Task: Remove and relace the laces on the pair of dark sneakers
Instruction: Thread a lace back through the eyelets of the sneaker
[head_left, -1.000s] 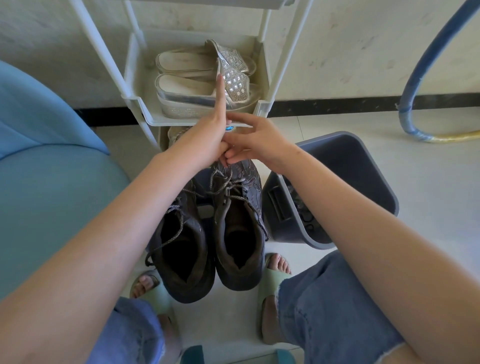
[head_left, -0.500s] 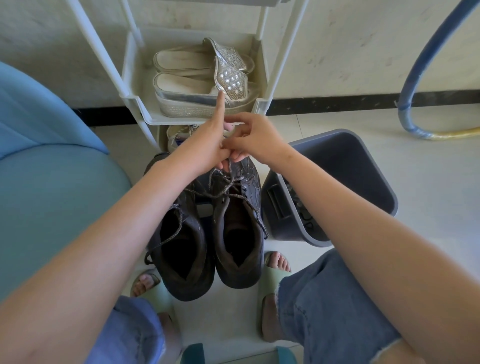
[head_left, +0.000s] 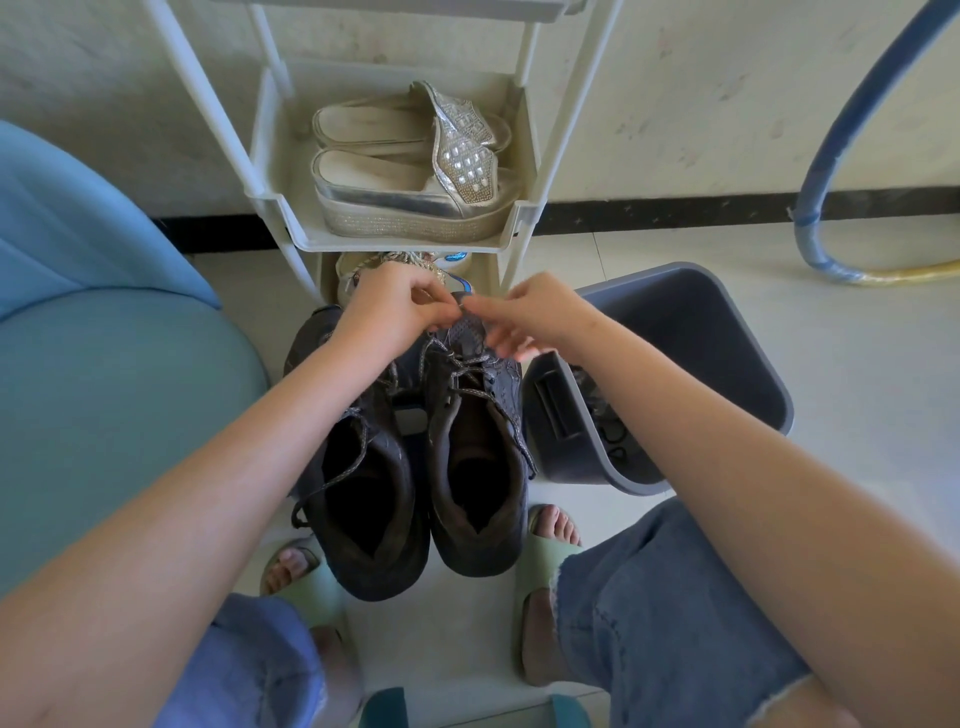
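Note:
Two dark sneakers stand side by side on the floor between my feet, toes pointing away. The left sneaker (head_left: 363, 499) has a loose grey lace trailing over its opening. The right sneaker (head_left: 475, 467) is laced with a speckled grey lace (head_left: 467, 379). Both hands are over the right sneaker's toe end. My left hand (head_left: 395, 312) has its fingers curled and pinches the lace near the toe. My right hand (head_left: 535, 317) pinches the lace from the other side, its fingertips almost touching the left hand's. The lowest eyelets are hidden under the hands.
A white plastic shoe rack (head_left: 405, 228) stands just beyond the sneakers, holding silver platform sandals (head_left: 415, 171). A grey bin (head_left: 691, 364) lies tipped to the right. A blue seat (head_left: 104, 364) is on the left. A blue hose (head_left: 841, 156) curves at the far right.
My left hand's raised index finger has curled down into a pinch. Both hands dropped lower onto the right sneaker's toe end, and the view moved slightly.

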